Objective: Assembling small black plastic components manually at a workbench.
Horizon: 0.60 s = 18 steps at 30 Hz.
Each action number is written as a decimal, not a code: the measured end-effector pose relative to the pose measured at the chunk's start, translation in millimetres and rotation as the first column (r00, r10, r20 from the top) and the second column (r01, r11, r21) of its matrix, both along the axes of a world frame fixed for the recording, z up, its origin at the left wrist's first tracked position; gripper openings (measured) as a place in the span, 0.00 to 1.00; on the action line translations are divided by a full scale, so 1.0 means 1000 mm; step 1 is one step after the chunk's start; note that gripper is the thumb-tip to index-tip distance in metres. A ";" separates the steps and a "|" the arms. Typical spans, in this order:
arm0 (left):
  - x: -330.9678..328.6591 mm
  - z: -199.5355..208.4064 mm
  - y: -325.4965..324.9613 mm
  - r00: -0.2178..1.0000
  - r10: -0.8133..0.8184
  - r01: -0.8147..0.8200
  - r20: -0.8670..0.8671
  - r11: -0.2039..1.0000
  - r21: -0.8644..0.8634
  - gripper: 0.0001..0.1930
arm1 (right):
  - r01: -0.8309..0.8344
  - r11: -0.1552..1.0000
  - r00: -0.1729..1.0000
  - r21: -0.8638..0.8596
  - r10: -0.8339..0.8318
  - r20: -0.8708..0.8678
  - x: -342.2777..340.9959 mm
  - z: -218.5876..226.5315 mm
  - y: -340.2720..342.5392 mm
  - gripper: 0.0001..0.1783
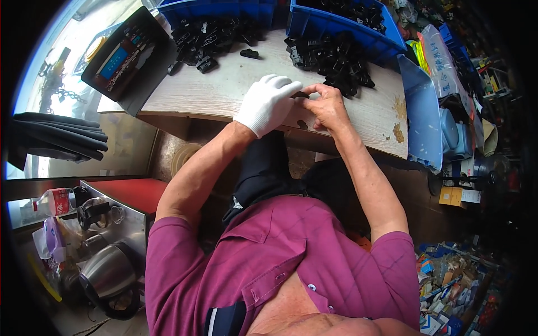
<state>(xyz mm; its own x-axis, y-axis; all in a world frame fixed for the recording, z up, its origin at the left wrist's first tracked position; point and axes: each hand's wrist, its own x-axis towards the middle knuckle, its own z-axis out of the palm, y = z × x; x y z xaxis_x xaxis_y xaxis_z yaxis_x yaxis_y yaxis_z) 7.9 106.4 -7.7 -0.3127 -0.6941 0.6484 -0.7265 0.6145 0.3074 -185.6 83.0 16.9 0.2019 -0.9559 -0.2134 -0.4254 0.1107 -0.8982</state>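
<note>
On the near left, a bottle (pixel 60 201) with a red label and a steel kettle (pixel 111 270) are beside a red-topped cabinet (pixel 126 193). Farther off, a screen (pixel 115 60) in a dark case leans at the left end of the pale table (pixel 190 92). Right of it lies a heap of black pieces, the left pile (pixel 216 36), with the blue left bin (pixel 218 10) just beyond. A lone piece (pixel 249 54) lies on the tabletop to the right of that heap.

Over the table's near edge, the left hand (pixel 269 102) (in a white knitted glove) bends its fingers toward a small dark part (pixel 301 94); whether they grip it, I cannot tell. The part is between the two hands, and the bare right hand (pixel 329 107) pinches it between thumb and forefinger.

Beyond the right hand, the right pile (pixel 333 60) of black pieces spreads below the blue right bin (pixel 301 23), which holds more. At the table's right end stands a pale blue tub (pixel 421 120); farther right is a yellow carton (pixel 450 196).
</note>
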 end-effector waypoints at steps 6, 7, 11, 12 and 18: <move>0.046 0.002 -0.056 0.810 0.581 -0.586 0.075 0.803 0.107 0.18 | 0.120 0.985 0.940 0.127 -0.154 0.305 -0.028 0.007 0.012 0.19; 0.053 0.000 -0.063 0.796 0.593 -0.602 0.125 0.797 0.051 0.16 | 0.162 0.979 0.914 0.122 -0.195 0.355 -0.041 0.006 0.011 0.19; 0.051 -0.006 -0.071 0.815 0.556 -0.552 0.164 0.831 -0.073 0.10 | 0.424 0.899 0.791 0.108 -0.426 0.440 -0.105 0.014 -0.001 0.20; 0.052 -0.010 -0.071 0.842 0.515 -0.502 0.161 0.857 -0.114 0.08 | 0.526 0.846 0.750 0.087 -0.510 0.421 -0.123 0.017 -0.008 0.20; 0.042 -0.014 -0.068 0.942 0.328 -0.319 0.075 0.942 -0.102 0.07 | 0.761 0.648 0.577 0.036 -0.701 0.419 -0.161 0.025 -0.013 0.15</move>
<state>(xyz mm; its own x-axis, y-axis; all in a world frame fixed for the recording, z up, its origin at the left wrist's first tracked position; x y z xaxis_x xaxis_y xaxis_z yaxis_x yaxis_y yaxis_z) 49.6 38.5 -21.5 -0.1406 -0.7096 0.6904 -0.9127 0.3631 0.1873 -346.8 69.7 41.5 -0.5473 -0.8246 -0.1435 0.1049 0.1025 -0.9892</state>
